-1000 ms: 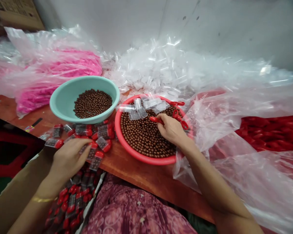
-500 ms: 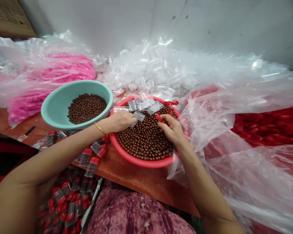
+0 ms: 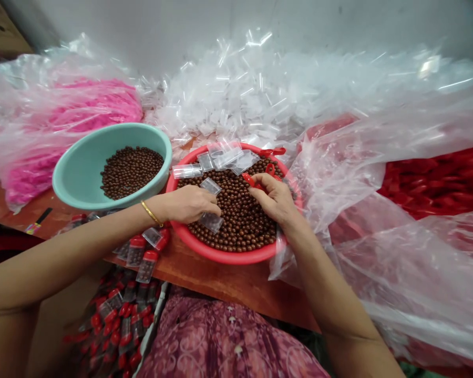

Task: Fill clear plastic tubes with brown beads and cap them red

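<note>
Under the left hand [image 3: 189, 205], small clear bag [image 3: 211, 222]

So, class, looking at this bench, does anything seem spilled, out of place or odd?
Nothing looks spilled: the brown beads sit inside the red basin and the teal bowl. The one odd sight is clear plastic tubes and red caps lying on the beads in the basin.

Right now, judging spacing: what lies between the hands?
Head view: brown beads in a red basin, and a clear bag, separate the left hand and right hand.
</note>
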The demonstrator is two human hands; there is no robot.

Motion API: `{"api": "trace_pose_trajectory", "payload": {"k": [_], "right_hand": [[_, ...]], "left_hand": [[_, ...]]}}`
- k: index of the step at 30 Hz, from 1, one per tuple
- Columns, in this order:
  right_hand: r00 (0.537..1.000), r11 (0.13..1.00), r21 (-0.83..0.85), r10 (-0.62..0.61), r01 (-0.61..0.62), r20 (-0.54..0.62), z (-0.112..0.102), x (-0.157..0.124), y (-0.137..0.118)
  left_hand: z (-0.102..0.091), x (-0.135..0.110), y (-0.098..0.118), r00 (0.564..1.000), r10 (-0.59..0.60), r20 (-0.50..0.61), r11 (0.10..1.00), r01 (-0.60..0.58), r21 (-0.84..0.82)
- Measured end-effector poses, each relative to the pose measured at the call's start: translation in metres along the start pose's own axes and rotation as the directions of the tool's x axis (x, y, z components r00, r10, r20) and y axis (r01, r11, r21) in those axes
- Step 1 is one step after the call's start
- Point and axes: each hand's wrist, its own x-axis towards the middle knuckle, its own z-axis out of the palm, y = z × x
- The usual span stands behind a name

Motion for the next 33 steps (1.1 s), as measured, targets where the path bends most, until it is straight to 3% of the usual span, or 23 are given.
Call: {"api": "trace_pose_trajectory", "payload": {"k": [2, 6, 9, 12, 16, 18, 23, 26, 29, 31, 33], "right_hand": [[1.000, 1.000, 0.001, 0.002, -0.002, -0.006, -0.001, 0.000, -0.002], [1.000, 1.000, 0.011, 0.006, -0.006, -0.006, -0.002, 0.000, -0.005], [1.000, 1.000, 0.004, -0.009, 0.009, -0.005, -0.002, 0.000, -0.006], [1.000, 1.000, 0.000, -0.013, 0.013, -0.009, -0.003, 0.000, -0.006], [1.000, 1.000, 0.005, -0.001, 0.002, -0.018, -0.002, 0.000, -0.005], [1.000, 1.000, 0.009, -0.003, 0.003, -0.015, -0.002, 0.000, -0.005], [1.000, 1.000, 0.027, -0.009, 0.010, -0.007, -0.003, 0.000, -0.006], [1.000, 0.999, 0.030, -0.012, 0.012, -0.008, -0.003, 0.000, -0.006], [1.000, 0.999, 0.033, -0.002, 0.002, -0.005, -0.004, 0.001, -0.006], [1.000, 0.999, 0.037, 0.007, -0.007, -0.006, -0.004, 0.001, -0.005], [1.000, 0.999, 0.048, 0.014, -0.014, -0.010, -0.003, 0.001, -0.005]], "left_hand": [[0.001, -0.004, 0.007, 1.000, -0.006, 0.002, 1.000, 0.006, -0.003], [-0.004, -0.011, 0.033, 0.988, -0.125, -0.088, 0.992, 0.126, 0.007], [-0.003, -0.009, 0.046, 0.992, -0.123, -0.043, 0.991, 0.125, 0.046], [0.001, -0.003, 0.046, 0.989, -0.145, 0.029, 0.980, 0.139, 0.143], [-0.001, 0.007, 0.038, 0.918, -0.392, 0.054, 0.884, 0.360, 0.296], [-0.002, 0.016, 0.037, 0.890, -0.454, 0.047, 0.855, 0.421, 0.304], [0.013, 0.051, 0.040, 0.958, -0.284, 0.045, 0.940, 0.269, 0.212], [0.022, 0.063, 0.032, 0.959, -0.280, -0.038, 0.958, 0.282, 0.048], [0.027, 0.061, 0.018, 0.943, -0.313, -0.111, 0.910, 0.264, -0.319], [0.028, 0.056, 0.011, 0.943, -0.297, -0.150, 0.778, 0.148, -0.611], [0.029, 0.051, 0.008, 0.938, -0.293, -0.188, 0.569, 0.013, -0.822]]}}
